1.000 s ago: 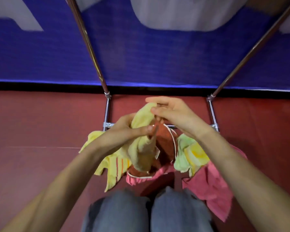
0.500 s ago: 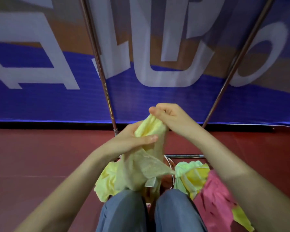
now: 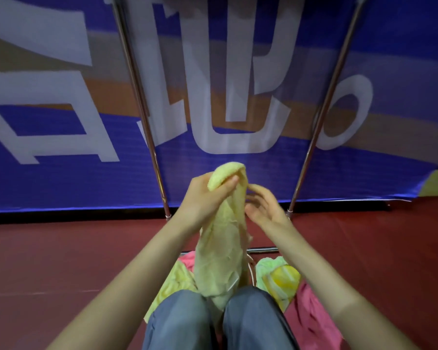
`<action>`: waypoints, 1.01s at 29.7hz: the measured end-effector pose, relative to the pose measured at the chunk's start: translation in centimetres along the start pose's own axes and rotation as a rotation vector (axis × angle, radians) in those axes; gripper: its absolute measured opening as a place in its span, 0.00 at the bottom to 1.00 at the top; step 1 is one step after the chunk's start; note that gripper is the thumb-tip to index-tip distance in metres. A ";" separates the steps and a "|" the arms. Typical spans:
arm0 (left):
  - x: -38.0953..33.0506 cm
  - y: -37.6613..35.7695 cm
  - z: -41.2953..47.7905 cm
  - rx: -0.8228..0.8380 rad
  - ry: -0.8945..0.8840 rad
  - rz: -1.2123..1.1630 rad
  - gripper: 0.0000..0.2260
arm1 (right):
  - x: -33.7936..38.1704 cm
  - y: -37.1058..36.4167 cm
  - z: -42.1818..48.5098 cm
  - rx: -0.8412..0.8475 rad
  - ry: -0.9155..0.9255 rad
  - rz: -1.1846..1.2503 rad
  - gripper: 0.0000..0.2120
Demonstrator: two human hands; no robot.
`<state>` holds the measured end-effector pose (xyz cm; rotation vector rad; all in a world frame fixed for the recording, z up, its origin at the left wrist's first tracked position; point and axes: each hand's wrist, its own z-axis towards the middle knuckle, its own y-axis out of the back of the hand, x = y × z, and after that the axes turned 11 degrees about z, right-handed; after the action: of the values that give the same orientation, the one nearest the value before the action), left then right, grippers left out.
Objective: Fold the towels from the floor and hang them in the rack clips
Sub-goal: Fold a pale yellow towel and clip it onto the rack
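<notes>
A pale yellow towel (image 3: 223,251) hangs bunched in front of me, its lower end reaching my knees. My left hand (image 3: 205,198) grips its top, thumb pressed over the fold. My right hand (image 3: 263,210) is just right of the towel with fingers loosely spread, fingertips at the cloth's edge, not gripping. More towels lie on the red floor below: a yellow one (image 3: 172,286), a green and yellow one (image 3: 278,279) and a pink one (image 3: 314,319). The rack's two metal poles (image 3: 142,107) (image 3: 324,107) rise behind the towel. No clips are in view.
The rack's base bar (image 3: 263,249) crosses the floor behind the towel pile. A blue banner with white letters (image 3: 61,157) stands right behind the rack. My knees in grey trousers (image 3: 182,322) are at the bottom. Red floor (image 3: 61,261) spreads left and right.
The yellow towel has been lifted off the pile and now hangs long from my left hand. My right hand let go of its top and moved down beside it. The view tilted upward.
</notes>
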<state>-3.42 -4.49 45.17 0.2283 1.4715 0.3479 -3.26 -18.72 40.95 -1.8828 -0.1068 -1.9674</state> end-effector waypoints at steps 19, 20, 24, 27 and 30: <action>2.8 2.5 -1.5 -0.064 0.179 0.268 0.11 | -2.4 3.4 -2.0 -0.090 -0.004 -0.049 0.12; 3.2 2.7 -1.6 -0.049 0.192 0.314 0.13 | -1.8 3.1 -1.7 -0.067 0.015 -0.077 0.12; 3.0 2.0 -2.5 0.213 0.144 0.302 0.14 | 0.9 2.0 -0.8 0.034 0.100 -0.267 0.13; 2.3 1.5 -3.1 0.405 -0.104 0.311 0.16 | 3.4 1.0 -0.4 0.134 0.133 -0.452 0.08; 1.6 0.8 -3.1 0.440 -0.193 0.303 0.22 | 5.6 0.4 -0.2 0.188 0.155 -0.579 0.07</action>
<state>-6.47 -3.33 43.75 0.8218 1.3075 0.2324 -3.29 -20.45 46.26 -1.6907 -0.8425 -2.3560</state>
